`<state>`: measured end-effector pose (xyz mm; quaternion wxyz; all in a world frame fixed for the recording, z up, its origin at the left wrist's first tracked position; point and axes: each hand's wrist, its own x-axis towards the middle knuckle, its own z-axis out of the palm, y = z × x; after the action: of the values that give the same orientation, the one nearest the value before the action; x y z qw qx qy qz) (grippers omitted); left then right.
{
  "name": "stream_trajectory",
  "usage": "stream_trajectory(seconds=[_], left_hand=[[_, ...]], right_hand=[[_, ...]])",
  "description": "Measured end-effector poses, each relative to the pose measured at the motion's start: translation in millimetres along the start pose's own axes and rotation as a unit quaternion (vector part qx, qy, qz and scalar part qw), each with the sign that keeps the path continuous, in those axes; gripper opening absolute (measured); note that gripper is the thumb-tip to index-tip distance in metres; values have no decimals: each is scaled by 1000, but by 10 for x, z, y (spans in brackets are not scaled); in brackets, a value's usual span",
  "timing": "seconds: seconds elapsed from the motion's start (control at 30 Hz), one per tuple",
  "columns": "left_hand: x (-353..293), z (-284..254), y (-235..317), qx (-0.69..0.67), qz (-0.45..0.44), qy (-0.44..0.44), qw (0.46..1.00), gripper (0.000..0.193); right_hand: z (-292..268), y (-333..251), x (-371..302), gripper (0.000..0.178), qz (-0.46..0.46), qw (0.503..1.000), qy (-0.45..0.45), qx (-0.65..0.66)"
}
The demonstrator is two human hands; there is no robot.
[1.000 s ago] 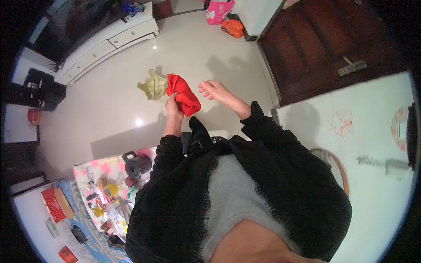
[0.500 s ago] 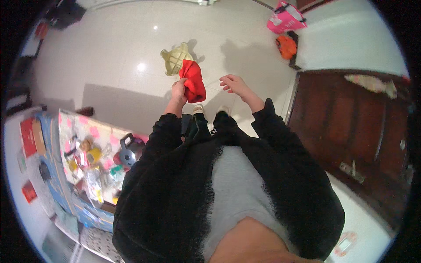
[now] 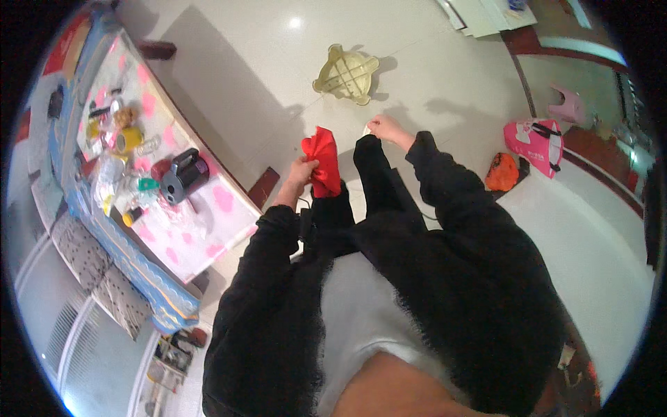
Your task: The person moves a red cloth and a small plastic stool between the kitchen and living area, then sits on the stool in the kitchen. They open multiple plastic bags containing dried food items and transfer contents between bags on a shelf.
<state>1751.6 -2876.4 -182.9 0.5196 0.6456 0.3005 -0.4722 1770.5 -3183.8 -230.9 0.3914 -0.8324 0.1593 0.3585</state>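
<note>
While the left hand (image 3: 300,172) bunches a crumpled red cloth (image 3: 323,161) in closed fingers to keep it gathered, the right hand (image 3: 384,127) hangs loosely curled, empty, near a pale yellow plastic stool (image 3: 347,73).

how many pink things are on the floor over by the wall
2: a pink bag on the floor beside an orange bag, and a small pink stool just beyond it. More may be hidden past the picture's rim.

Red cloth (image 3: 323,161), yellow stool (image 3: 346,73) (pink-spotted white tablecloth (image 3: 208,222) nearby)
</note>
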Motion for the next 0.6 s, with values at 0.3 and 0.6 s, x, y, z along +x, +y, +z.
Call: stream_trajectory(seconds=[0.3,0.6], left_hand=[[118,847,-1403,-7,-93,-55,994,46],[302,1410,-2161,-119,7,59,991,39]], right_hand=[[224,398,926,31,-64,976,-105,-181],[697,756,1889,29,-119,925,-172,-317]])
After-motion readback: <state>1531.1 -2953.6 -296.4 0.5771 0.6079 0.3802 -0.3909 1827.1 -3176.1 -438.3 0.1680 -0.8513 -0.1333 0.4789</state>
